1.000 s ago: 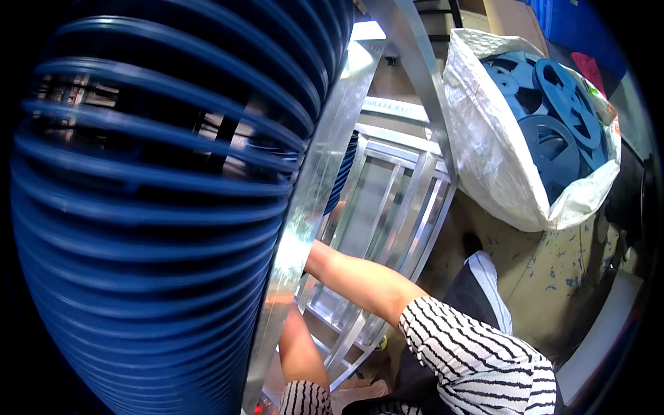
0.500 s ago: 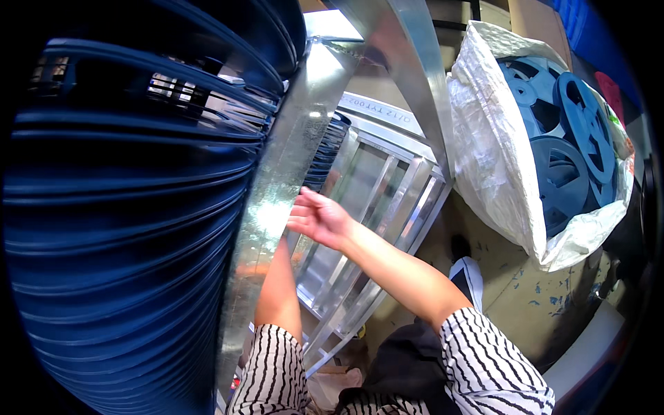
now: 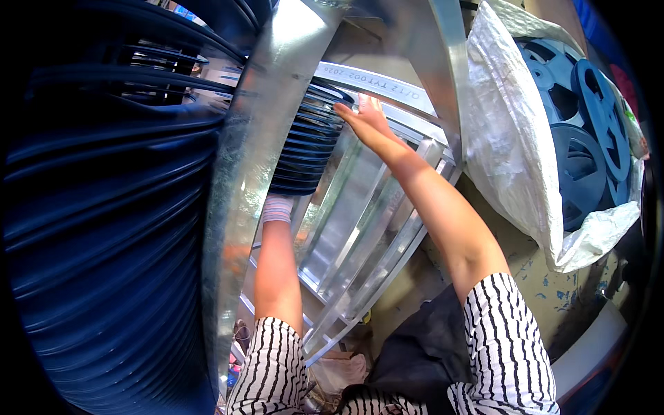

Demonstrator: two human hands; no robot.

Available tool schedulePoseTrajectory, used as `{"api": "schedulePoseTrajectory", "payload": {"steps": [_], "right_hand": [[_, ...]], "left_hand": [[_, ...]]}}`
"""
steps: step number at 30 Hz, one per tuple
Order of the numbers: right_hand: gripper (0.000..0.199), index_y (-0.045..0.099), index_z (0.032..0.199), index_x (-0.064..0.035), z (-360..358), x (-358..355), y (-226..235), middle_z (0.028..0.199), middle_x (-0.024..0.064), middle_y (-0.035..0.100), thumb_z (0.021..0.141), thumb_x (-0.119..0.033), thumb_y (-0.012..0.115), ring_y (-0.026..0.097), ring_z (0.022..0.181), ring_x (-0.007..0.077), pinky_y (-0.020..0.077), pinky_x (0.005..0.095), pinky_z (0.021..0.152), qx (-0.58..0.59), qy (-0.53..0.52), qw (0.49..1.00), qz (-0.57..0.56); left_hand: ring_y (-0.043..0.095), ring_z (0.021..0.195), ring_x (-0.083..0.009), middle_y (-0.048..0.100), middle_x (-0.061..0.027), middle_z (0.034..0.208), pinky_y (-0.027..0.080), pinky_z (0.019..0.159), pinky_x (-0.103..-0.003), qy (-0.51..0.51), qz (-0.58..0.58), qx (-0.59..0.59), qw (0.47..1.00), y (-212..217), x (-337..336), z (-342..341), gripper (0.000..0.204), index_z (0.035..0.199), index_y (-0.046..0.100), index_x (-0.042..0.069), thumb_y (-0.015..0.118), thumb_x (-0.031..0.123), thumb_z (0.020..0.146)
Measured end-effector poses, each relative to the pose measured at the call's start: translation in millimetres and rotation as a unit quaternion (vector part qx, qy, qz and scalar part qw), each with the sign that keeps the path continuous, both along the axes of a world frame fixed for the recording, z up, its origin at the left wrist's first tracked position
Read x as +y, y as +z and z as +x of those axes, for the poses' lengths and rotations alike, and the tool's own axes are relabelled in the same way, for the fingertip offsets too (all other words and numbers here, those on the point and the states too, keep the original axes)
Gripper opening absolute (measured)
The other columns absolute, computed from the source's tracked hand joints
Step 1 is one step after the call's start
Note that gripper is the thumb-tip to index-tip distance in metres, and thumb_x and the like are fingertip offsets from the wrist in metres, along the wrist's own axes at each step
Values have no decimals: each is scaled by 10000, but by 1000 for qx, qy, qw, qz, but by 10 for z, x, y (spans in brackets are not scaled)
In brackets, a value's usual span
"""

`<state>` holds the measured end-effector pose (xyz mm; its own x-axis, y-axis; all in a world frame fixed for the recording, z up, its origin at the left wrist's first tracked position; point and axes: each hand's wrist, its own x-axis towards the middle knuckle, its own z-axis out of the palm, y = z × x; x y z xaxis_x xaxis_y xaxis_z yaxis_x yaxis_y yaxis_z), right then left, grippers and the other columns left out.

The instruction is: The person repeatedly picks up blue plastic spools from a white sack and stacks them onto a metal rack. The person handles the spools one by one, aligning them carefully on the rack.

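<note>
A stack of dark blue slotted reels (image 3: 304,149) lies within a silver metal rack (image 3: 370,228). My right hand (image 3: 366,116) is at the stack's far end, thumb by the end rim and fingers stretched apart past it. Whether it bears on the reels I cannot tell. At the near end, my left hand passes behind the stack. Only a striped cuff (image 3: 278,207) at its wrist shows, and the fingers are hidden. Close on the left stands a much larger row of dark blue reels (image 3: 117,256) behind a metal upright (image 3: 242,180).
A white woven sack (image 3: 515,145) at the right holds several blue-grey reels (image 3: 577,166). A slanting metal bar (image 3: 449,69) rises between the sack and my right arm. Blue scraps lie on the floor (image 3: 532,277). A pale curved sheet (image 3: 591,346) sits at the lower right.
My right hand has moved forward to the far end of the smaller stack. My left hand has reached behind its near end. More of that stack shows now, and the view has shifted.
</note>
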<state>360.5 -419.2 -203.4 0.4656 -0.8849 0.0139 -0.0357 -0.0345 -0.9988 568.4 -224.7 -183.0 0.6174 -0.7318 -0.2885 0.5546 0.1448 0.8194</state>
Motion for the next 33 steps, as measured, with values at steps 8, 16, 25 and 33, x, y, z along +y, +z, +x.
{"api": "schedulePoseTrajectory", "payload": {"steps": [8, 16, 25, 33], "right_hand": [[913, 287, 1409, -31, 307, 388, 83, 1391, 241, 390, 769, -562, 664, 381, 1303, 388, 307, 416, 1084, 31, 30, 996, 73], [899, 235, 1403, -90, 239, 321, -44, 1456, 226, 262, 734, -385, 757, 320, 1319, 405, 307, 463, 1082, -54, -73, 996, -24], [371, 567, 1022, -112, 72, 753, 152, 1133, 84, 556, 681, -123, 711, 522, 1100, 281, 411, 418, 940, -131, -62, 898, -415], [183, 578, 948, -132, 355, 1286, 284, 1278, 68, 502, 765, -138, 588, 451, 1194, 246, 344, 477, 1001, -72, -78, 878, -467]], "left_hand": [[349, 1308, -249, 357, -90, 1433, 245, 1119, -435, -12, 9, -11, 1000, -12, 33, 74, 574, 1406, 300, 103, 382, 460, 963], [330, 1326, -244, 327, -84, 1458, 234, 1126, -436, -37, 2, -16, 999, -31, -121, 104, 561, 1422, 274, 119, 345, 456, 980], [308, 1347, -239, 294, -78, 1488, 221, 1133, -437, -58, 10, -47, 997, -64, -6, 161, 546, 1440, 245, 136, 304, 452, 999], [300, 1354, -234, 283, -79, 1499, 217, 1138, -427, -67, -148, 158, 974, -334, 220, 392, 545, 1456, 220, 157, 290, 460, 1008]]}}
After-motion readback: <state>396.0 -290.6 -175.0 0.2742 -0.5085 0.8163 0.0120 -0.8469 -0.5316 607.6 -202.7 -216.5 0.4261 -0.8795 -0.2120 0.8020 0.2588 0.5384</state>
